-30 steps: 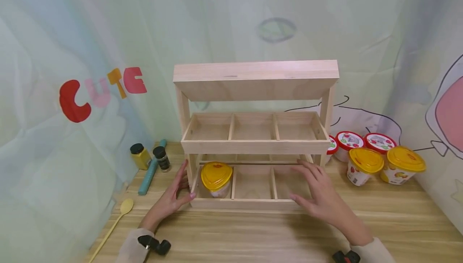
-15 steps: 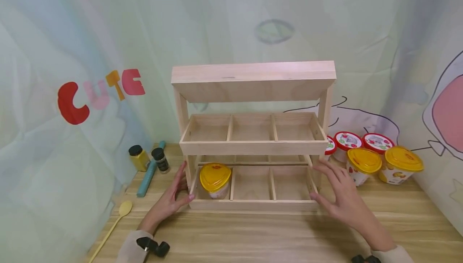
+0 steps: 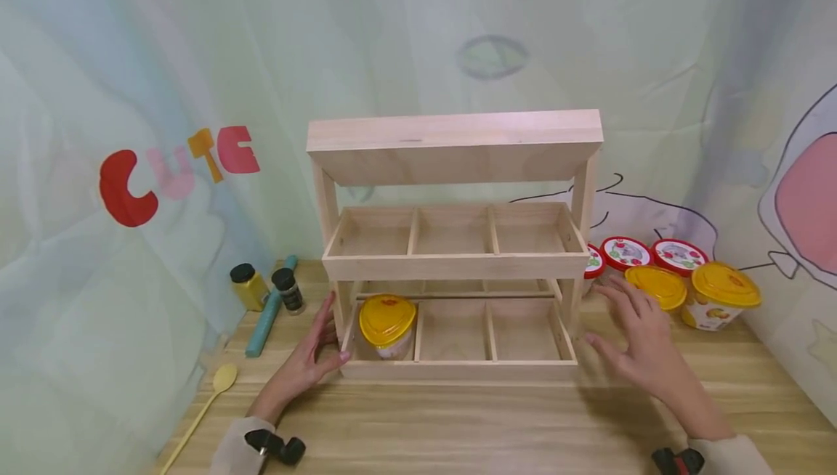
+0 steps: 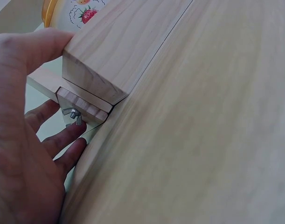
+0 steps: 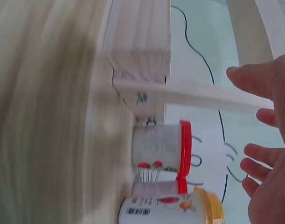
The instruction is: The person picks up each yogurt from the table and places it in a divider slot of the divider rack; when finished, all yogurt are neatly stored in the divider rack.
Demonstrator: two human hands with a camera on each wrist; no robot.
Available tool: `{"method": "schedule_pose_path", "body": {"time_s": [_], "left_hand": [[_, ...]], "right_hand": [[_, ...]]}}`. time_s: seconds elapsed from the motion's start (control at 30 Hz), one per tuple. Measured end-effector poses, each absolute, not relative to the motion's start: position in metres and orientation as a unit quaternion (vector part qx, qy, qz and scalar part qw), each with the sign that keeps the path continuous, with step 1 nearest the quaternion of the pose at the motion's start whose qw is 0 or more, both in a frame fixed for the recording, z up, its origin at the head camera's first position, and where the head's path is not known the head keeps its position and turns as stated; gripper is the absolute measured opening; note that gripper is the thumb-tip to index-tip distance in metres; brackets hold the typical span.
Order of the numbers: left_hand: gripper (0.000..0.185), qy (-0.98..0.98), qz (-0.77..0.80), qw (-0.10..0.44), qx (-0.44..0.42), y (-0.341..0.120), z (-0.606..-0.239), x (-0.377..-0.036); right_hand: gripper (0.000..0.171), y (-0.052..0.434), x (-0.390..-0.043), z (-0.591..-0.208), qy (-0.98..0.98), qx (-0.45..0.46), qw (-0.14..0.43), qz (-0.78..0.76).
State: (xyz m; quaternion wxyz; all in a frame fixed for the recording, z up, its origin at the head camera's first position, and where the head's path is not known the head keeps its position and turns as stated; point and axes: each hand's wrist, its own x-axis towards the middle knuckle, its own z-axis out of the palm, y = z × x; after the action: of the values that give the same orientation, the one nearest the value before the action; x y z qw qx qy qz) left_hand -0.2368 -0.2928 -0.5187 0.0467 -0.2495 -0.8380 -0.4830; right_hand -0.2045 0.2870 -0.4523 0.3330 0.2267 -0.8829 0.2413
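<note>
One tub in the rack, five outside it

The wooden rack stands upright in the middle of the head view, and a yellow-lidded tub sits in the left compartment of its lower tray. Toward the right of the frame, on the table, are two more yellow-lidded tubs and three red-lidded tubs, one of them partly hidden behind the rack's post.

The person's left hand, at centre left, grips the rack's near corner: the thumb rests on the tray's front corner, and the fingers are bent round behind it, one of them at a wing nut in the left wrist view. The right hand hovers between the rack and the outside tubs, its fingers spread and holding nothing; it looks nearest the front yellow lid, though whether it touches that tub is hard to tell.

Judging by where the tubs lie, the work seems at an early stage: one is in place, while five remain outside. At the left of the frame lie a yellow jar, a dark shaker, a teal bar and a yellow spoon, apparently uninvolved.
</note>
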Motion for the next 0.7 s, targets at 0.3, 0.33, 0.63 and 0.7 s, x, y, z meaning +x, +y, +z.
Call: {"method": "schedule_pose_path", "body": {"time_s": [0.3,0.33,0.63,0.7], "left_hand": [[0.109,-0.837,-0.484,0.050,-0.250,-0.293,-0.520,-0.238],[0.109,-0.835,-0.487,0.050,-0.252,-0.293,-0.520,-0.238],[0.109,-0.839,-0.483,0.047,-0.244,-0.293,-0.520,-0.237],[0.109,-0.844,-0.478,0.044,-0.237,-0.293,-0.520,-0.237]], "right_hand": [[0.088,0.316,-0.216,-0.456,-0.910,0.140,0.328,0.212],[0.087,0.320,-0.217,-0.457,-0.911,0.134,0.330,0.208],[0.082,0.335,-0.222,-0.455,-0.923,0.081,0.305,0.220],[0.082,0.337,-0.223,-0.455,-0.925,0.071,0.297,0.225]]}}
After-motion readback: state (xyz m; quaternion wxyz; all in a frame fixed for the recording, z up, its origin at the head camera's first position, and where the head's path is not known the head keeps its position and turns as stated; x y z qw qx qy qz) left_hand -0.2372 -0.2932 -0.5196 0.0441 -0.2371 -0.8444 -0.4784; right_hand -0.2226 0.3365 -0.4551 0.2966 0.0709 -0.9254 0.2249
